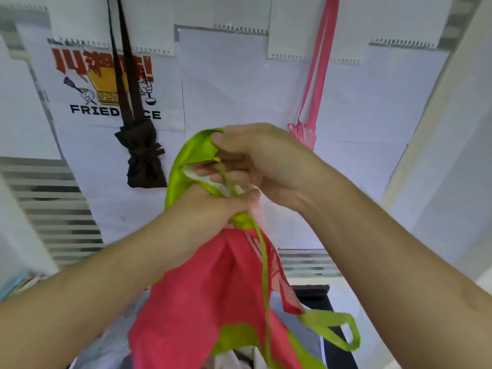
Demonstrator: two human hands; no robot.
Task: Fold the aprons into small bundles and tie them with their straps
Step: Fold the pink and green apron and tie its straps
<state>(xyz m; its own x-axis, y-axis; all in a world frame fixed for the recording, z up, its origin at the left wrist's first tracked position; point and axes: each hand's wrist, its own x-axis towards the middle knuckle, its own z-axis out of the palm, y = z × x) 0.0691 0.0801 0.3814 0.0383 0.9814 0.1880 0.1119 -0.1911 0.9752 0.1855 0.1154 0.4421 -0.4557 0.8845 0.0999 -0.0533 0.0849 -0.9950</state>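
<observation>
Papered wall [239, 89]: brown bundle [142, 155] hanging.

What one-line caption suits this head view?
Both hands, left and right, grip a lime-green apron before a hung brown bundle.

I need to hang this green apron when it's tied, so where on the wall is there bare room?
Free: the papered wall between the brown apron bundle and the pink mesh apron. Crowded: lower centre, where both hands, left and right, grip the green apron over the red one.
</observation>
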